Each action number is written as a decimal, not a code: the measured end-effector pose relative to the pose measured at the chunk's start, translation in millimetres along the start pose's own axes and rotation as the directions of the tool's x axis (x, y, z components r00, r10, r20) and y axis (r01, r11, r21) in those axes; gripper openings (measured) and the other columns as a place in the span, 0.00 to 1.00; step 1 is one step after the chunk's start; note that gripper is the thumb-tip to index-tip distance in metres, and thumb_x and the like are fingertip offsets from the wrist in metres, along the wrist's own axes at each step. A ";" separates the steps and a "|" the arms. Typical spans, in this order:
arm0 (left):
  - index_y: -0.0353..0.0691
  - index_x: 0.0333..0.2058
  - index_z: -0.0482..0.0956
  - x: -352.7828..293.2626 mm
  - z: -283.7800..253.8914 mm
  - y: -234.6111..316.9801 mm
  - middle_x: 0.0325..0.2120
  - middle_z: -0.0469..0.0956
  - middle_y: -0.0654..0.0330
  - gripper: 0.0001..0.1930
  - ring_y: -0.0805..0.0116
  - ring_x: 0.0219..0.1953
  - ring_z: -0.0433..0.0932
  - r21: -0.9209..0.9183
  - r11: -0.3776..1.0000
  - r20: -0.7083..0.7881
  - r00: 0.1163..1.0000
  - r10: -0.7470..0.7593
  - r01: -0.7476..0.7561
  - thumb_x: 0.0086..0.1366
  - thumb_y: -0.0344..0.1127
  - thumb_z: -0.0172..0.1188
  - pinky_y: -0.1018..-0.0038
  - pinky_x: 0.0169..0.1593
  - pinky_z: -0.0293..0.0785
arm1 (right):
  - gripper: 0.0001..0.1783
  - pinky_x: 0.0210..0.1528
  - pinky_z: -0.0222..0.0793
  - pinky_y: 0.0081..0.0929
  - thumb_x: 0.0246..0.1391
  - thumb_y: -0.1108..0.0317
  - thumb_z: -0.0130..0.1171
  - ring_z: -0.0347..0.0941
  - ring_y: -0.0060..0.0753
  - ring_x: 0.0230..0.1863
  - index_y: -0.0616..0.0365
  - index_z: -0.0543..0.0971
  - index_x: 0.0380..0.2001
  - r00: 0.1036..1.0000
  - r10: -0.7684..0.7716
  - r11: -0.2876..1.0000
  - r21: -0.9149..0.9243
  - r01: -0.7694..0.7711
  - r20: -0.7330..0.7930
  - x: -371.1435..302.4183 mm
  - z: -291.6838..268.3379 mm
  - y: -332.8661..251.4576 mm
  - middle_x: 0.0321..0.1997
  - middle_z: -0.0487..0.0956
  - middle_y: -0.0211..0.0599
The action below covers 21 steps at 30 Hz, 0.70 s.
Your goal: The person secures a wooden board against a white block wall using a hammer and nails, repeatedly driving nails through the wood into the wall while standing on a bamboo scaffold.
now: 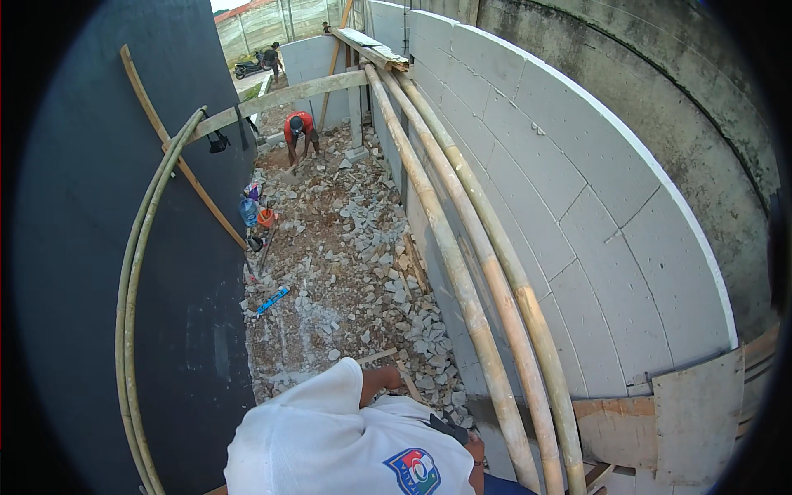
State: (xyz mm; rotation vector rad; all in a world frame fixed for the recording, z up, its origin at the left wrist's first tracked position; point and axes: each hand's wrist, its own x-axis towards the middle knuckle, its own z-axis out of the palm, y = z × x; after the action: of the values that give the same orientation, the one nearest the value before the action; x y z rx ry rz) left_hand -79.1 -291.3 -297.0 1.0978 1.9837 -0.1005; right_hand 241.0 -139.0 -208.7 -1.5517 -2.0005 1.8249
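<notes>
A white shirt [313, 437] with a crest covers my torso at the lower edge. Out of its sleeve my left arm [378, 383] bends to the right, its fingers hidden from sight. My right hand [474, 450] is low beside the bamboo poles [462, 301], small and partly covered. Its fingers look curled at the end of a dark, flat thing [448, 428] whose kind I cannot make out. Short wooden strips [408, 381] show just past my left arm.
Broken rubble [363, 256] covers the ground far below, between a dark wall [186, 330] and a light block wall [528, 148]. A co-worker in red [299, 132] bends over it. A blue tool [272, 300] and orange bucket [266, 217] lie left. A beam [289, 95] crosses overhead.
</notes>
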 end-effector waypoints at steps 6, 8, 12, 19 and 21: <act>0.35 0.36 0.83 -1.7 -5.3 10.4 0.40 0.80 0.44 0.21 0.46 0.44 0.79 0.085 0.992 0.083 0.992 0.090 -0.097 0.58 0.46 0.49 0.54 0.49 0.74 | 0.20 0.43 0.73 0.39 0.54 0.64 0.52 0.78 0.51 0.43 0.63 0.77 0.47 0.956 -0.158 0.797 -0.539 0.272 0.248 56.6 2.9 119.5 0.40 0.81 0.53; 0.35 0.35 0.83 -6.5 11.2 2.7 0.39 0.80 0.43 0.21 0.46 0.42 0.80 0.019 0.999 0.073 0.997 0.036 -0.038 0.58 0.46 0.49 0.53 0.49 0.74 | 0.20 0.50 0.70 0.44 0.56 0.60 0.50 0.74 0.57 0.50 0.60 0.77 0.47 0.872 -0.138 0.702 -0.575 0.420 0.469 121.2 15.9 246.3 0.46 0.79 0.57; 0.36 0.34 0.84 -0.8 15.0 -2.3 0.38 0.80 0.43 0.20 0.44 0.41 0.80 -0.005 1.000 0.093 0.996 -0.008 0.009 0.58 0.45 0.49 0.53 0.48 0.74 | 0.20 0.48 0.70 0.45 0.58 0.59 0.49 0.74 0.61 0.49 0.62 0.77 0.47 0.901 -0.134 0.781 -0.516 0.353 0.414 128.3 40.2 318.2 0.45 0.78 0.61; 0.38 0.38 0.82 20.1 21.2 -13.4 0.38 0.80 0.44 0.18 0.44 0.42 0.79 -0.006 0.983 -0.066 0.981 0.184 -0.184 0.57 0.41 0.50 0.53 0.47 0.74 | 0.21 0.45 0.72 0.42 0.59 0.59 0.51 0.77 0.56 0.45 0.65 0.76 0.47 0.945 0.036 0.835 -0.530 0.149 0.324 -41.9 -18.2 3.6 0.44 0.79 0.59; 0.39 0.41 0.80 -1.6 -47.4 28.1 0.37 0.79 0.46 0.16 0.45 0.43 0.77 -0.081 0.954 -0.379 0.894 0.237 -0.287 0.58 0.39 0.51 0.53 0.48 0.72 | 0.20 0.42 0.74 0.35 0.59 0.62 0.52 0.81 0.44 0.39 0.68 0.75 0.47 0.989 0.019 0.941 -0.338 0.032 0.148 -82.8 -35.6 -32.4 0.39 0.81 0.54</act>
State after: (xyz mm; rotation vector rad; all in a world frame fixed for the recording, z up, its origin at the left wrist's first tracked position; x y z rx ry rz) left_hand -88.3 -254.6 -256.9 1.3592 2.1030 0.4071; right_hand 283.8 -160.7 -125.8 -1.5149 -2.4992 1.7090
